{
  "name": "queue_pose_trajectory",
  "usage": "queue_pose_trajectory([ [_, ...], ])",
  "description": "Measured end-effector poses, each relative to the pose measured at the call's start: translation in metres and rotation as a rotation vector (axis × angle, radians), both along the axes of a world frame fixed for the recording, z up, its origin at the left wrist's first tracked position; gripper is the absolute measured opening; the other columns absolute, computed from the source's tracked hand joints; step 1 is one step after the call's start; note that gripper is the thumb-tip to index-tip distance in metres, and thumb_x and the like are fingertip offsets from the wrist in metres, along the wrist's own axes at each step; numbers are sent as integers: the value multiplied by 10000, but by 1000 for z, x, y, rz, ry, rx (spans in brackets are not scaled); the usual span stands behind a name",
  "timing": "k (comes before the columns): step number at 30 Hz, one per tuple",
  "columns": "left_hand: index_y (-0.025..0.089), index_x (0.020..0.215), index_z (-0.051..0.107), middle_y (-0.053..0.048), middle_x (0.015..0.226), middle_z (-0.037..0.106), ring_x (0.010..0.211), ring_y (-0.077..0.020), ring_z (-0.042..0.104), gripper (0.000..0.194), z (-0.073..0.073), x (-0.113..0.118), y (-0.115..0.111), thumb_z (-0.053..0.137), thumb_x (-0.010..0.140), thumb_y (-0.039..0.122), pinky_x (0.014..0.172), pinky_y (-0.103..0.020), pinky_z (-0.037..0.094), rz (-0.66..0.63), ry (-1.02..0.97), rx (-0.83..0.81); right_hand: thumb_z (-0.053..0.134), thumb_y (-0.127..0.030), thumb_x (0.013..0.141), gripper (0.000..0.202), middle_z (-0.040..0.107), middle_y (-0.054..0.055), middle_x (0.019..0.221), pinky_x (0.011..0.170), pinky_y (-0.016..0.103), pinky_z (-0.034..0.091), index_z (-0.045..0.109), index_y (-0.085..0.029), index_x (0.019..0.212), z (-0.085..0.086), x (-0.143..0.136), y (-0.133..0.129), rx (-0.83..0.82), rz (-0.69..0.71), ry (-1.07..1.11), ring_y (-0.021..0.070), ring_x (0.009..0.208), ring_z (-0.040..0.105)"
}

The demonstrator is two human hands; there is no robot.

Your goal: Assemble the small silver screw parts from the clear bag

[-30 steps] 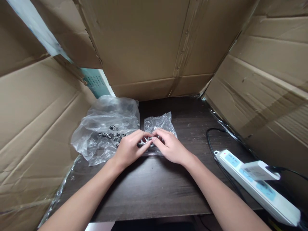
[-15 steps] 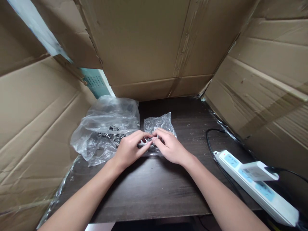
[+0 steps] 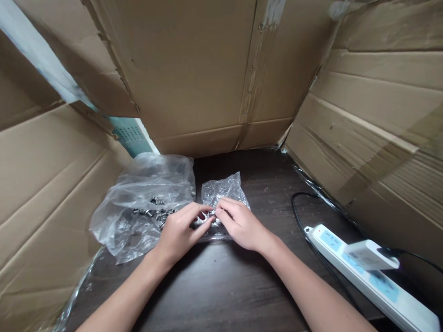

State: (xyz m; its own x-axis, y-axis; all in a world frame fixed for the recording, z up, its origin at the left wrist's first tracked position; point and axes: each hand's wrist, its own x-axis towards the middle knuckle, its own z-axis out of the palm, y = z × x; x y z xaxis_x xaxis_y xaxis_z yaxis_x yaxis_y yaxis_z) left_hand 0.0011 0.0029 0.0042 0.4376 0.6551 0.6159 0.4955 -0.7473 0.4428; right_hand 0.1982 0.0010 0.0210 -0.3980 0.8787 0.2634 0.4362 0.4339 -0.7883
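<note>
My left hand (image 3: 183,230) and my right hand (image 3: 240,223) meet over the near part of a small clear plastic bag (image 3: 224,186). Between their fingertips is a small shiny metal piece (image 3: 212,213), too small to make out well. The fingers of both hands are bent and pinched around it. To the left, a large clear plastic bag (image 3: 155,173) lies with several dark metal screws or bolts (image 3: 152,213) on it or in it, close beside my left hand. My fingers hide part of the small bag.
A white power strip (image 3: 367,276) with a plugged-in white adapter (image 3: 372,254) lies at the right, a black cable (image 3: 297,212) curving beside it. Cardboard walls (image 3: 194,69) surround the dark table (image 3: 214,286) at the back and both sides.
The view has tilted and shifted, so everything sits lower and slightly left. Both hands remain together over the small bag, with the fingertips slightly changed in position.
</note>
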Motion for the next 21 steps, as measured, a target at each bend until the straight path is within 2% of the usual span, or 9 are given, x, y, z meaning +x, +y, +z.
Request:
queue_pose_trajectory([
  [6, 182, 1090, 658, -10, 863, 694, 713, -111, 653, 164, 0, -1, 1, 659, 926, 193, 694, -215, 529, -4, -15, -1, 448, -147, 974, 242, 533, -13, 767, 689, 270, 361, 477, -191, 738, -2, 0, 1, 41, -34, 1, 130, 737, 501],
  [12, 170, 1076, 666, -23, 891, 711, 709, -117, 680, 152, -4, -1, 1, 654, 932, 214, 692, -222, 550, -14, 20, -15, 465, -118, 933, 234, 538, -19, 756, 666, 263, 349, 469, -187, 710, -4, 2, 3, 11, -47, -36, 123, 714, 494],
  [21, 165, 1098, 659, -34, 904, 727, 732, -121, 696, 171, -4, -1, 0, 654, 936, 220, 702, -217, 577, -16, 23, 4, 471, -92, 904, 224, 529, -32, 714, 652, 247, 340, 467, -186, 700, 1, 1, 1, 14, -40, -14, 116, 691, 480],
])
